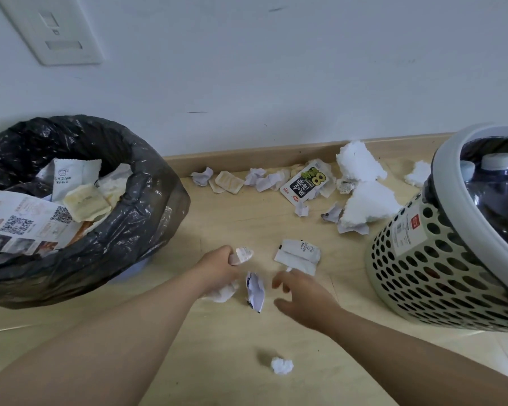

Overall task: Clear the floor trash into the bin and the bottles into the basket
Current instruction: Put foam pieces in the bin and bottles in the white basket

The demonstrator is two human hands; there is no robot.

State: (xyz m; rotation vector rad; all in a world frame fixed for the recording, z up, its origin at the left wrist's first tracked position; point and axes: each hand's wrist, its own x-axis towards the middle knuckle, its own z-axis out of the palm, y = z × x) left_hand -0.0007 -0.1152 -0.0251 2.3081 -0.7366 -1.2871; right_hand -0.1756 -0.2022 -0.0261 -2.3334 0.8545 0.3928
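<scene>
My left hand (217,268) grips a small crumpled wrapper (244,254) between thumb and fingers, with a wad of white tissue (222,293) under its palm. My right hand (302,297) hovers with fingers spread, fingertips just short of a flat white packet (298,254). Between the hands lies a torn white wrapper (255,290). At the left stands the bin (147,206), lined with a black bag and holding papers and packets. The perforated basket (417,268) at the right holds dark bottles (499,194) with pale caps.
Several paper scraps, a printed sachet (307,181) and white foam chunks (364,186) lie along the baseboard between bin and basket. A small tissue ball (281,365) sits on the wooden floor near me. A white wall with a switch plate (53,27) stands behind.
</scene>
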